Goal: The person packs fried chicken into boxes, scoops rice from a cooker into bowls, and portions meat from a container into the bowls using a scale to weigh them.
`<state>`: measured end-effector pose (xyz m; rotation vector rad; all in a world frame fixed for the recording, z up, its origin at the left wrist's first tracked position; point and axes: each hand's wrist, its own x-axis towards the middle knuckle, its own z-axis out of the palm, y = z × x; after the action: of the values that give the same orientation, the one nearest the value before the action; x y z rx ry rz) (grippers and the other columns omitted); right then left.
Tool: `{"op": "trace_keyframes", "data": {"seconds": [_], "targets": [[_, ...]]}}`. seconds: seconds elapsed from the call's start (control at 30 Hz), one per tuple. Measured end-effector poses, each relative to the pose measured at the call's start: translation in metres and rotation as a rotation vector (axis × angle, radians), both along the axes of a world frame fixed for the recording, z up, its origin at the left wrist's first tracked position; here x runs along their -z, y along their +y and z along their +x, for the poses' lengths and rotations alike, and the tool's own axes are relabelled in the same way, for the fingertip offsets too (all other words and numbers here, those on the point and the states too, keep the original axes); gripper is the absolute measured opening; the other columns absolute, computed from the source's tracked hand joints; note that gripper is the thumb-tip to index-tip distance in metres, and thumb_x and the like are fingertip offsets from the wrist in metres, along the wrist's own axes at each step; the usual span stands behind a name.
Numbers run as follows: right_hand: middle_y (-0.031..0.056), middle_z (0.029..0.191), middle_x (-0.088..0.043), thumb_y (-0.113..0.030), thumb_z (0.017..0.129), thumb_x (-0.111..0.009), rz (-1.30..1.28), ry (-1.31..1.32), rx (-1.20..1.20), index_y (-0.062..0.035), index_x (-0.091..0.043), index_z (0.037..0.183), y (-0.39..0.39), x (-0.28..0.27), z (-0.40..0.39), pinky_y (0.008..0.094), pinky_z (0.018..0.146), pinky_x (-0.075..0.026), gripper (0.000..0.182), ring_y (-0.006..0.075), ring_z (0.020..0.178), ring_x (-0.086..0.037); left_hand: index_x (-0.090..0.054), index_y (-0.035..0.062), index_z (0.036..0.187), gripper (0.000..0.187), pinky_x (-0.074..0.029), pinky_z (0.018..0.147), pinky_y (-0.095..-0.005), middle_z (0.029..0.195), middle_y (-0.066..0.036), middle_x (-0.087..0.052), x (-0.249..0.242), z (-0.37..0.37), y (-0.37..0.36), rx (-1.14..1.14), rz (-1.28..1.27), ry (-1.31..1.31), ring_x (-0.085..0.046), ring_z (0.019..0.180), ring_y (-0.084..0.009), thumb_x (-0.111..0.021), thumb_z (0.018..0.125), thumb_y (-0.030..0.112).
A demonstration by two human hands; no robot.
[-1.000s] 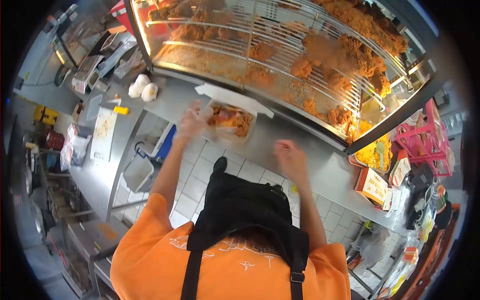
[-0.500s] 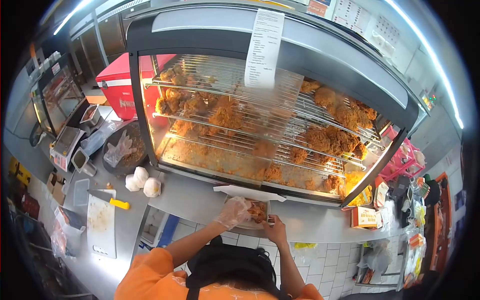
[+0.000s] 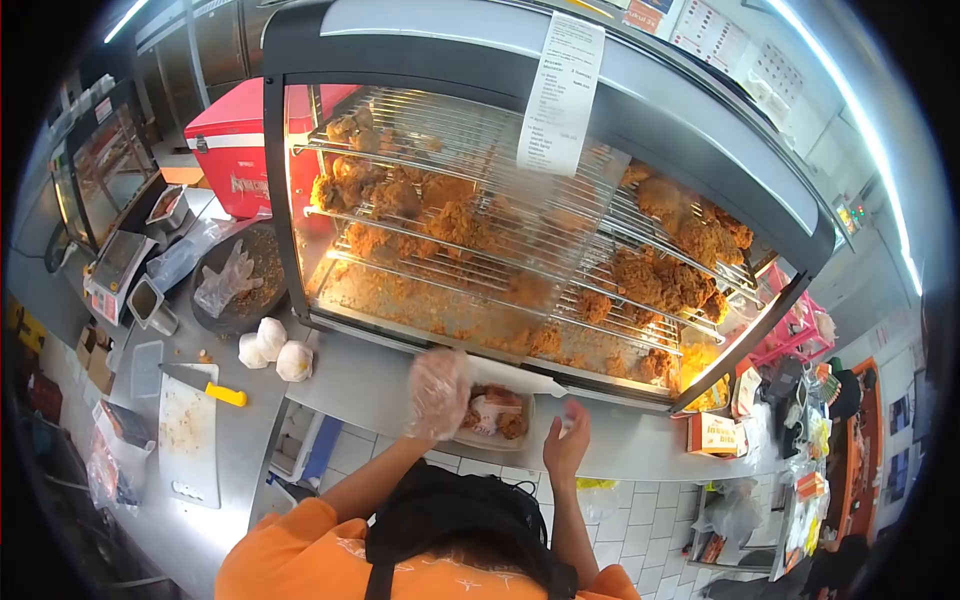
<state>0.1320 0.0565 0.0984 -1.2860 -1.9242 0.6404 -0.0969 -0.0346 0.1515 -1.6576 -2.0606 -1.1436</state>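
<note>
An open paper box (image 3: 524,440) sits on the steel counter in front of me, its lid (image 3: 525,378) raised toward the display case. Inside lie brown fried chicken pieces (image 3: 514,424) and something pale and pinkish that I cannot make out. My left hand (image 3: 438,393), in a clear plastic glove, is just left of the box; motion blur hides how its fingers are set. To the right of the box, my bare right hand (image 3: 568,440) is raised with fingers apart and nothing in it.
A lit glass warmer (image 3: 480,240) with racks of fried chicken stands behind the box, a receipt (image 3: 560,95) on its front. Leftward are white wrapped bundles (image 3: 294,362), a cutting board (image 3: 188,450), a yellow-handled knife (image 3: 226,395) and a dark round pan (image 3: 270,290). Printed cartons (image 3: 716,435) stand right.
My left hand has come out of the box to its left and up. My right hand has let go of the box's right edge and moved slightly right. The camera view has shifted slightly.
</note>
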Motion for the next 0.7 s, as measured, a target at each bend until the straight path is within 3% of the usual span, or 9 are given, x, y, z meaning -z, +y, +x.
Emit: {"op": "trace_keyframes", "data": {"seconds": [0.03, 0.1, 0.27, 0.33, 0.4, 0.47, 0.53, 0.6, 0.7], "targets": [[0.0194, 0.113, -0.059, -0.001, 0.083, -0.061, -0.007, -0.002, 0.002, -0.0012, -0.057, 0.117, 0.002, -0.017, -0.012, 0.0443, 0.09, -0.047, 0.034, 0.0348, 0.1, -0.058, -0.063, 0.0079, 0.102, 0.021, -0.048, 0.072, -0.0424, 0.086, -0.015, -0.06, -0.004, -0.003, -0.002, -0.293, 0.133, 0.028, -0.059, 0.082, -0.0329, -0.061, 0.083, 0.019], [0.0208, 0.123, -0.055, 0.001, 0.083, -0.06, 0.339, -0.149, -0.1, 0.0004, -0.055, 0.113, 0.004, -0.038, -0.028, 0.0452, 0.097, -0.041, 0.03, 0.0395, 0.109, -0.053, -0.061, 0.0066, 0.109, 0.028, -0.048, 0.071, -0.0426, 0.09, -0.017, -0.059, 0.013, -0.012, -0.006, -0.196, -0.05, 0.015, -0.058, 0.083, -0.0327, -0.061, 0.083, 0.016], [0.0214, 0.126, -0.053, 0.002, 0.083, -0.059, 0.357, -0.171, -0.194, -0.0017, -0.05, 0.099, 0.005, 0.001, -0.022, 0.0464, 0.097, -0.041, 0.019, 0.0433, 0.112, -0.051, -0.053, 0.0035, 0.128, 0.048, -0.048, 0.07, -0.0434, 0.098, -0.021, -0.057, 0.101, 0.016, -0.033, -0.284, -0.13, 0.36, -0.057, 0.086, -0.0331, -0.06, 0.081, 0.01], [0.0236, 0.126, -0.055, 0.0, 0.085, -0.059, 0.219, -0.181, -0.271, -0.0025, -0.044, 0.101, -0.01, 0.042, -0.001, 0.0475, 0.09, -0.044, 0.022, 0.0455, 0.105, -0.055, -0.047, 0.0076, 0.137, 0.058, -0.051, 0.079, -0.0459, 0.117, -0.026, -0.055, 0.09, 0.032, -0.047, -0.144, -0.591, -0.263, -0.059, 0.097, -0.0374, -0.057, 0.081, 0.005], [0.025, 0.126, -0.056, -0.002, 0.087, -0.058, 0.072, -0.135, -0.316, -0.002, -0.042, 0.104, -0.021, 0.068, 0.005, 0.0484, 0.086, -0.046, 0.023, 0.047, 0.098, -0.058, -0.044, 0.0092, 0.141, 0.058, -0.051, 0.085, -0.0441, 0.13, -0.022, -0.051, 0.101, 0.031, -0.047, -0.054, -0.588, -0.339, -0.059, 0.106, -0.0345, -0.054, 0.084, 0.007], [0.0276, 0.13, -0.054, -0.012, 0.093, -0.055, -0.397, -0.099, -0.228, -0.0032, -0.037, 0.118, -0.032, 0.079, 0.006, 0.0482, 0.083, -0.049, 0.031, 0.0492, 0.096, -0.06, -0.041, 0.0107, 0.145, 0.058, -0.051, 0.091, -0.0422, 0.143, -0.019, -0.046, 0.117, 0.027, -0.048, 0.033, -0.598, -0.425, -0.058, 0.115, -0.0316, -0.051, 0.088, 0.009], [0.0267, 0.133, -0.052, -0.016, 0.094, -0.053, -0.349, 0.023, -0.281, -0.0045, -0.035, 0.127, -0.036, 0.077, 0.004, 0.0467, 0.088, -0.048, 0.039, 0.0479, 0.104, -0.059, -0.04, 0.0106, 0.145, 0.06, -0.042, 0.105, -0.039, 0.145, -0.018, -0.043, 0.127, 0.023, -0.051, 0.322, -0.197, -0.601, -0.048, 0.128, -0.0335, -0.051, 0.086, 0.006], [0.0217, 0.14, -0.049, -0.016, 0.096, -0.05, -0.251, 0.052, -0.376, -0.0113, -0.027, 0.148, -0.037, 0.041, -0.01, 0.0428, 0.101, -0.044, 0.057, 0.0429, 0.125, -0.051, -0.037, 0.0127, 0.146, 0.063, -0.039, 0.108, -0.041, 0.145, -0.016, -0.044, 0.123, 0.019, -0.051, 0.325, -0.221, -0.592, -0.044, 0.131, -0.0355, -0.053, 0.086, 0.005], [0.0179, 0.144, -0.046, -0.009, 0.094, -0.049, -0.182, -0.014, -0.49, -0.0136, -0.031, 0.149, -0.027, 0.05, -0.004, 0.0411, 0.104, -0.042, 0.058, 0.0403, 0.128, -0.048, -0.036, 0.0157, 0.146, 0.064, -0.038, 0.109, -0.0433, 0.141, -0.016, -0.047, 0.112, 0.014, -0.045, 0.377, -0.214, -0.59, -0.044, 0.132, -0.0375, -0.055, 0.086, 0.006]]}}
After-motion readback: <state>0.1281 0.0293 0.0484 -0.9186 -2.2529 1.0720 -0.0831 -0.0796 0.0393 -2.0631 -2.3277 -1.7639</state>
